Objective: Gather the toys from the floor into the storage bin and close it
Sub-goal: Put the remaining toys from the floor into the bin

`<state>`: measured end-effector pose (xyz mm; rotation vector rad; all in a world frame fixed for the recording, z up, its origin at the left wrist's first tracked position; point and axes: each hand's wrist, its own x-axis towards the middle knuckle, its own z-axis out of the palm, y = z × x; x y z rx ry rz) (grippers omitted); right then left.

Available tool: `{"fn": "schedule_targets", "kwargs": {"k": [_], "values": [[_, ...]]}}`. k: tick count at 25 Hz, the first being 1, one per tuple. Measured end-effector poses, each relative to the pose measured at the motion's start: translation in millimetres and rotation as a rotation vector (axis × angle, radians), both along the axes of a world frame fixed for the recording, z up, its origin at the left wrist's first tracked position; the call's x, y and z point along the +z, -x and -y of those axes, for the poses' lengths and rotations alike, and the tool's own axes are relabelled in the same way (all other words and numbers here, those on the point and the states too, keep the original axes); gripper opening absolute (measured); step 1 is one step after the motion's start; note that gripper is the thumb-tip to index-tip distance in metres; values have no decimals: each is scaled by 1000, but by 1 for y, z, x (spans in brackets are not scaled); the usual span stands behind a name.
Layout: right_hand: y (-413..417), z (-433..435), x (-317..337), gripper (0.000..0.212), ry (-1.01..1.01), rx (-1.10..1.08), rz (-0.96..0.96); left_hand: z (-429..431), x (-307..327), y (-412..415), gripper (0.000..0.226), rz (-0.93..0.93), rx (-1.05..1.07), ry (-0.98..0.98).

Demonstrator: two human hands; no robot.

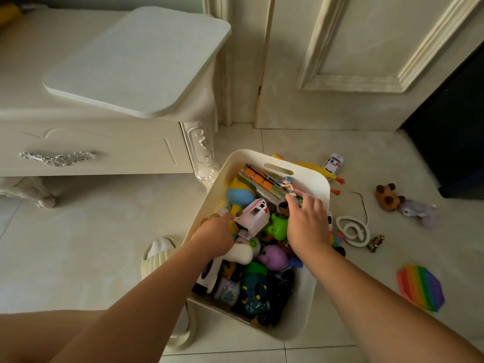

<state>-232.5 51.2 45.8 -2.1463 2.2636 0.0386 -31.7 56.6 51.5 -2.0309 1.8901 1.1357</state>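
Storage bin stands on the floor, brimful; left hand sunk among the toys, grasp not discernible; right hand pinches a small figurine, judged light, rigid, best held about its middle.

Dim, soft indoor light with a warm greenish cast. The pale floor carries a faint sheen; weak shadow sits under the white cabinet, and the near end of the storage bin is shaded. Wide-angle distortion bends the far door; detail is slightly soft
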Motion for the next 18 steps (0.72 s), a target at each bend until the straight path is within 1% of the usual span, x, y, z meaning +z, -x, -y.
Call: {"fn": "schedule_targets", "kwargs": {"k": [2, 5, 6, 7, 9, 10, 12, 14, 16, 18], "values": [[-1, 8, -3, 58, -35, -15, -18, -1, 1, 3, 62, 21, -12, 24], [0, 14, -3, 61, -101, -36, 58, 0, 5, 13, 59, 31, 17, 122], [1, 14, -1, 61, -97, -40, 129, 2, 8, 18, 58, 6, 54, 177], [3, 14, 4, 59, -55, -46, 241, 5, 11, 27, 56, -42, 96, 244], [12, 15, 20, 52, 116, -53, 503, 13, 21, 49, 50, -180, 136, 405], [22, 14, 30, 47, 221, -62, 592, 16, 28, 65, 46, -246, 118, 490], [48, 11, 45, 41, 395, -128, 693, 20, 42, 98, 39, -345, 28, 648], [87, 6, 44, 39, 450, -297, 758, 17, 52, 136, 35, -427, -128, 751], [131, 0, 28, 38, 404, -480, 796, 12, 48, 178, 36, -492, -283, 755], [171, -5, 7, 40, 343, -584, 774, 13, 34, 220, 40, -539, -354, 663]]}}
